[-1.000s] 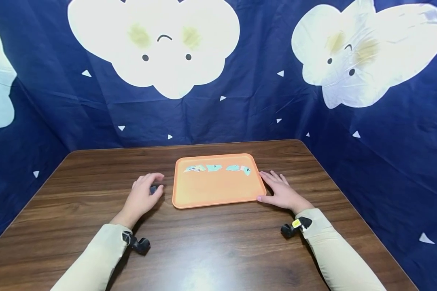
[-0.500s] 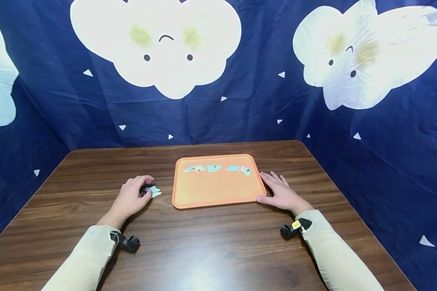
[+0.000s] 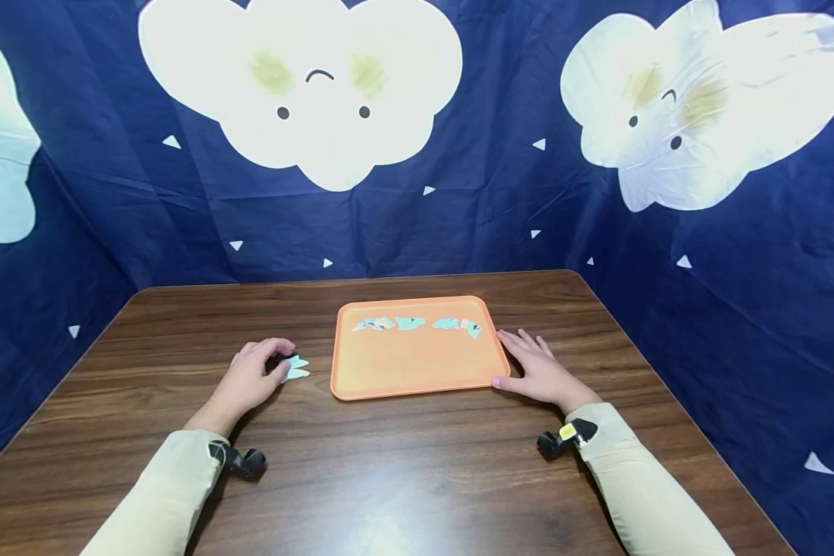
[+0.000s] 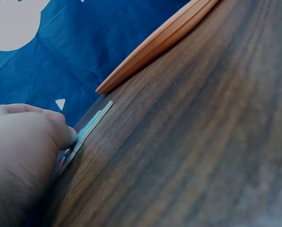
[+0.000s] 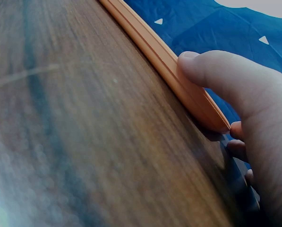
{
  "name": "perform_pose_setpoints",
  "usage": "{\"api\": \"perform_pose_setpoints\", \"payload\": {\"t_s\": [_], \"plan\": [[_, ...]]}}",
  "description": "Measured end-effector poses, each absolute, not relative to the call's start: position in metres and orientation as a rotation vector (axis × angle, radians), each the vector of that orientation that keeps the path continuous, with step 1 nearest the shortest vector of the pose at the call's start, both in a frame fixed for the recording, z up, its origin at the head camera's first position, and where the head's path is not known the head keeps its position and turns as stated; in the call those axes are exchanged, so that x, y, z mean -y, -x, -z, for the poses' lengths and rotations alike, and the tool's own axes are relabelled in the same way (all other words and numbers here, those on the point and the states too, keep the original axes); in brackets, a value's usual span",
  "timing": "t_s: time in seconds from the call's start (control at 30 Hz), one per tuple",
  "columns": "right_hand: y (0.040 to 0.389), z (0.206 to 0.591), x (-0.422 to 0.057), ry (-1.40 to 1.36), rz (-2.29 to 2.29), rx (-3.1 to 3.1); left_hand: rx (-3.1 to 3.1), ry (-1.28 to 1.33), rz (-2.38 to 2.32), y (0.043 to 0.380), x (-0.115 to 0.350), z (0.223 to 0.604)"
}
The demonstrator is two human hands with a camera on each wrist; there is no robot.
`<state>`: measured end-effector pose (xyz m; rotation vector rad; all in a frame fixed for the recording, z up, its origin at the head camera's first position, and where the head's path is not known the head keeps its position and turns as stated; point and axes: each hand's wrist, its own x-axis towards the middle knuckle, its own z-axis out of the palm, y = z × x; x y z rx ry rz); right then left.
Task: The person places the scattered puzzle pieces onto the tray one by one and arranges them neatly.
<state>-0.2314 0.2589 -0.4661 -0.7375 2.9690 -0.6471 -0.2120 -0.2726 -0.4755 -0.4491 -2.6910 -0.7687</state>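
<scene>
In my head view, the left hand (image 3: 250, 376) arches over the wood-grain tabletop (image 3: 424, 479), its thumb touching some flat light-blue pieces (image 3: 296, 369) whose two pointed ends stick out toward the tray. To their right lies the orange tray (image 3: 417, 359), apart from them, with a row of irregular printed pieces (image 3: 373, 323) along its far side. I see the right hand (image 3: 533, 369) resting at the tray's right edge, fingers spread and relaxed, thumb at the near corner; its grip is released. A navy backdrop (image 3: 389, 232) with white clouds (image 3: 302, 85) hangs behind.

In my left wrist view, the thumb tip meets the light-blue pieces low against the tabletop, near the tray. The other fingertips are hidden from me, so I can't tell whether the hand grasps the pieces or only touches them.

In my right wrist view, the thumb lies against the tray's outer wall, with fingers just beside its corner.
</scene>
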Motion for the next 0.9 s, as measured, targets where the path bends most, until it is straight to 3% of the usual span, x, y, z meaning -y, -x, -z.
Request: {"api": "perform_pose_setpoints", "payload": {"t_s": [0.9], "plan": [[0.229,0.466,-0.259,0.772,0.683,-2.977,2.712,0.598,0.627,0.22,0.275,0.469]]}}
